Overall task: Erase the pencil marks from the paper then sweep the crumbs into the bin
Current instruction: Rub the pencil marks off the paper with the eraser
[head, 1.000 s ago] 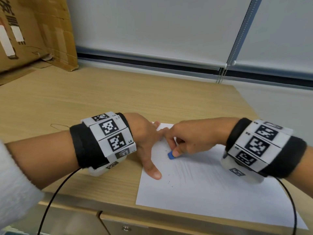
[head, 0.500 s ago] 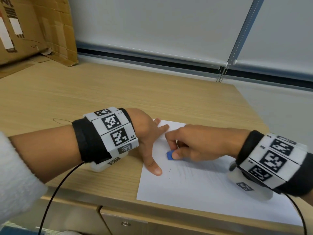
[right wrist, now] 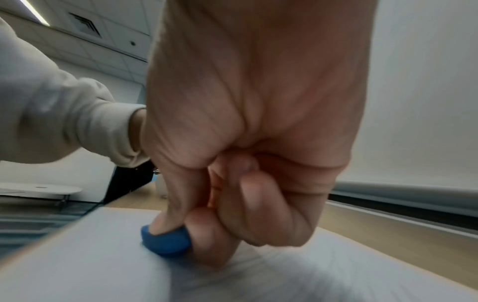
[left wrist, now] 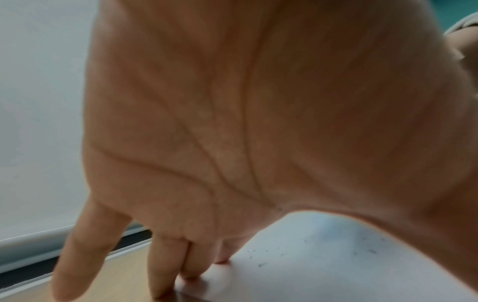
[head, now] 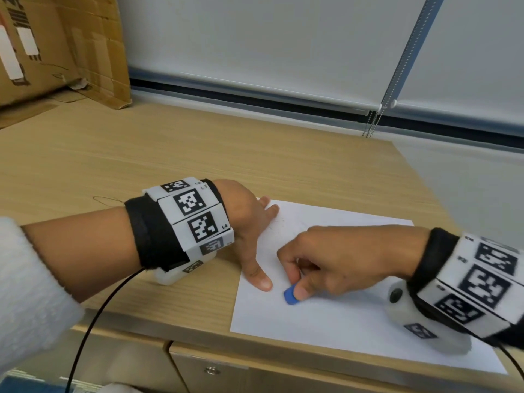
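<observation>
A white sheet of paper lies at the front edge of the wooden desk. My right hand pinches a small blue eraser between thumb and fingers and presses it on the paper's left part; the right wrist view shows the eraser flat on the sheet. My left hand lies open, fingers spread, and holds down the paper's left edge, thumb beside the eraser. Dark eraser crumbs lie near its fingers, and the crumbs also show in the left wrist view. No bin is in view.
A cardboard box stands at the back left of the desk. A roller blind with a bead chain hangs behind. The desk ends just right of the paper and drops off in front, above a drawer.
My right hand has dragged the eraser toward me and a little right across the paper. The left hand stays pressed on the sheet's left edge.
</observation>
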`<state>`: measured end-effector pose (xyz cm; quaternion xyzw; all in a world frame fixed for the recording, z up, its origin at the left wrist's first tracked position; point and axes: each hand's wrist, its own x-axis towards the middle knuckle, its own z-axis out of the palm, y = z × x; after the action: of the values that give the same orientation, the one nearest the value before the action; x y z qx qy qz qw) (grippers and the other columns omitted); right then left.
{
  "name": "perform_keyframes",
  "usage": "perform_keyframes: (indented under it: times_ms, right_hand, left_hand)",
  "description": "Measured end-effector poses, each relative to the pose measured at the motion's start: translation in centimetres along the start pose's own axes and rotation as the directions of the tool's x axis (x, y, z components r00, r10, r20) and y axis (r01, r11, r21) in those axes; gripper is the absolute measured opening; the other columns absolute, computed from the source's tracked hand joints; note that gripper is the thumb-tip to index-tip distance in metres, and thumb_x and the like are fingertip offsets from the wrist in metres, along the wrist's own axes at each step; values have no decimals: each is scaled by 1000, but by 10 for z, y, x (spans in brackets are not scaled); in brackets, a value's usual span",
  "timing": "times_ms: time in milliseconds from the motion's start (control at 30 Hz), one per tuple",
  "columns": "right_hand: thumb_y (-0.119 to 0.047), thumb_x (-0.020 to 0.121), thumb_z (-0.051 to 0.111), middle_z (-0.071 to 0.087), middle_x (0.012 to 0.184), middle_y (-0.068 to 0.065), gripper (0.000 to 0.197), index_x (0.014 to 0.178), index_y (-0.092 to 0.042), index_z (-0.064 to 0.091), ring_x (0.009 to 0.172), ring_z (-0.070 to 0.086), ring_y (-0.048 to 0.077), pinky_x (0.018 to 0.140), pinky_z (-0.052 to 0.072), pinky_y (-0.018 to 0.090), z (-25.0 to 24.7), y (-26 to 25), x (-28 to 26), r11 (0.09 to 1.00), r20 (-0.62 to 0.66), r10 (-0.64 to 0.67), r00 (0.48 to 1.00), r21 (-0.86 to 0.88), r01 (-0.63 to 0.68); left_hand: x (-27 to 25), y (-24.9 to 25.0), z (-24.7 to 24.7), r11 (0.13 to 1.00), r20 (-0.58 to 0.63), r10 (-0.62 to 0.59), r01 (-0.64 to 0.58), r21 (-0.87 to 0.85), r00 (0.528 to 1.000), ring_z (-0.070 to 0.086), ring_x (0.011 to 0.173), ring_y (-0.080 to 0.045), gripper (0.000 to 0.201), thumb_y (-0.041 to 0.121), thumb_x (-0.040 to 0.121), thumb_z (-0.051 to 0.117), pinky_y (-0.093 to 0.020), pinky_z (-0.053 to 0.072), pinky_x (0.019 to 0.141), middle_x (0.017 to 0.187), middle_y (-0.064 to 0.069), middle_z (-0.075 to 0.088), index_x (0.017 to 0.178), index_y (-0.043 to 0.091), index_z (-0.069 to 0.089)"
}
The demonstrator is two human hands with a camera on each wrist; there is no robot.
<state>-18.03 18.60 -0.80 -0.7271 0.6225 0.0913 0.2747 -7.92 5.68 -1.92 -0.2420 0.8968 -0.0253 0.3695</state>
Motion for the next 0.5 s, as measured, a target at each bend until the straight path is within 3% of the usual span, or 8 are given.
perform_keyframes:
  times_ms: [167,300,400,500]
  right_hand:
    - [-39,88,64,51,62,-12,21,85,-19,58,57,46,3,51,33,16,-27,31,31,994,-219,97,971,-34,-107]
    - [-36,90,61,52,70,-11,22,92,-14,58,65,49,9,58,38,26,-41,49,49,987,-312,136,940,-38,-155]
    - [-34,90,61,51,58,-15,19,87,-15,56,54,46,1,56,37,20,-40,51,46,995,-299,95,949,9,-97]
    - [-32,90,63,51,46,-21,17,80,-19,56,46,44,-2,49,36,9,-36,47,39,997,-158,74,985,20,-71]
  left_hand:
    - [-3,-3,-1,1000,-7,9,-10,-25,1000,0,150,-19,144,84,54,65,-47,17,118,158,5,-27,148,26,-28]
    - [-3,-2,0,1000,-8,-2,2,-14,1000,-2,150,-17,143,84,56,63,-47,15,119,158,6,-27,147,24,-29]
    - [-1,-4,2,1000,-11,3,-4,-26,1000,-2,150,-17,144,85,54,63,-47,15,119,158,5,-27,147,24,-29]
    - [-1,-5,2,999,-7,10,-11,-43,1000,-1,150,-19,146,83,53,66,-48,17,118,158,4,-27,147,26,-29]
